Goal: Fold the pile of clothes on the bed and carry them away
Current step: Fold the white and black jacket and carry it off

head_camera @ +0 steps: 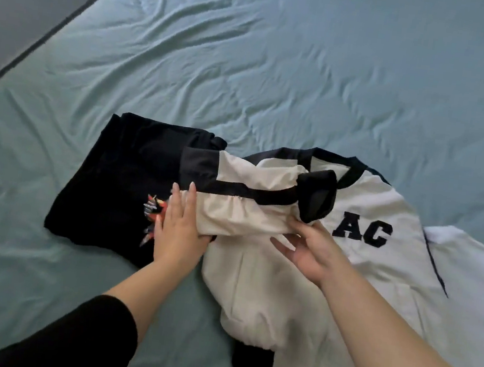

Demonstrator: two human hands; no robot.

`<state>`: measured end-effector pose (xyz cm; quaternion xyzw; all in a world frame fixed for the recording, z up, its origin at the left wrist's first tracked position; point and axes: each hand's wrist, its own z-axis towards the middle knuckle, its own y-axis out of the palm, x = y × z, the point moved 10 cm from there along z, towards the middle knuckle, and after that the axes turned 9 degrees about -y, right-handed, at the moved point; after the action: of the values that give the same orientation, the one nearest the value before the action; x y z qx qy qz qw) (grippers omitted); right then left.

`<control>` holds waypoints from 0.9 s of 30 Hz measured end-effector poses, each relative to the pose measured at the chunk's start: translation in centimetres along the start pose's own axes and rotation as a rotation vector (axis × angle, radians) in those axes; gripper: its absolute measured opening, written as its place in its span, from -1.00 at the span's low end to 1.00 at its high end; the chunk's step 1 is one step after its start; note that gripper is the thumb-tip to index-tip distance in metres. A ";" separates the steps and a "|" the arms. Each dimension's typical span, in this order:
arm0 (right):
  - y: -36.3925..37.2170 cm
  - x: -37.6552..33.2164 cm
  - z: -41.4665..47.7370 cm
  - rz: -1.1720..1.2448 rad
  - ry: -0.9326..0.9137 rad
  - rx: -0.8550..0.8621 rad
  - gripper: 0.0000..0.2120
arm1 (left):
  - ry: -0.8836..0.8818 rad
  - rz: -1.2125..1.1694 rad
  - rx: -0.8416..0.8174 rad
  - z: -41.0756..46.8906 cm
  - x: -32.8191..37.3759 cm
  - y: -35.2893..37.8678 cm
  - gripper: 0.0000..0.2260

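While the left hand (180, 230) is pressing flat against the outer fold of a sleeve (240, 213), the task is standing roughly at its middle, in the inspector's judgement.

Done: a black garment (120, 174) with a small coloured print is lying folded on the bed (279, 66), at 9 o'clock from the work in hand.

In hand: a cream sweatshirt (267, 287) with black trim and the letters AC is lying face up at the near middle of the bed, its neck pointing toward 12 o'clock. One sleeve is lying across the chest, its black cuff (316, 197) ending at about 1 o'clock from the right hand (310, 251).

Fingers: those of the left hand are lying straight and together against the cloth; its thumb is hidden under the sleeve. Those of the right hand are spreading apart just below the sleeve end, with the thumb resting on the cloth beside the cuff; no firm grip is showing.

Left: the body of the sweatshirt is not yet folded. White cloth (473, 272) at 3 o'clock is still lying spread out; whether it is the second sleeve or another garment cannot be told. Nothing is being carried off yet.
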<state>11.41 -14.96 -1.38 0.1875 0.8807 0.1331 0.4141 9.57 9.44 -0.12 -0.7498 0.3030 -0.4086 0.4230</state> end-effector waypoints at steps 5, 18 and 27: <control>-11.1 -1.9 1.3 0.129 0.037 0.229 -0.75 | 0.178 0.220 -0.136 -1.2 6.7 6.5 -0.30; -18.7 -3.6 5.7 -0.128 -0.023 0.446 -0.85 | 0.191 0.349 -0.335 -2.0 7.6 12.0 -0.61; -25.2 -5.8 3.5 -0.251 -0.109 0.486 -0.86 | 0.358 0.012 0.164 1.2 13.3 2.4 -0.70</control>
<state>11.98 -39.80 -9.40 0.1776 0.8795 -0.1446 0.4172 16.75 -1.78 2.15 -0.6264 0.3437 -0.5563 0.4242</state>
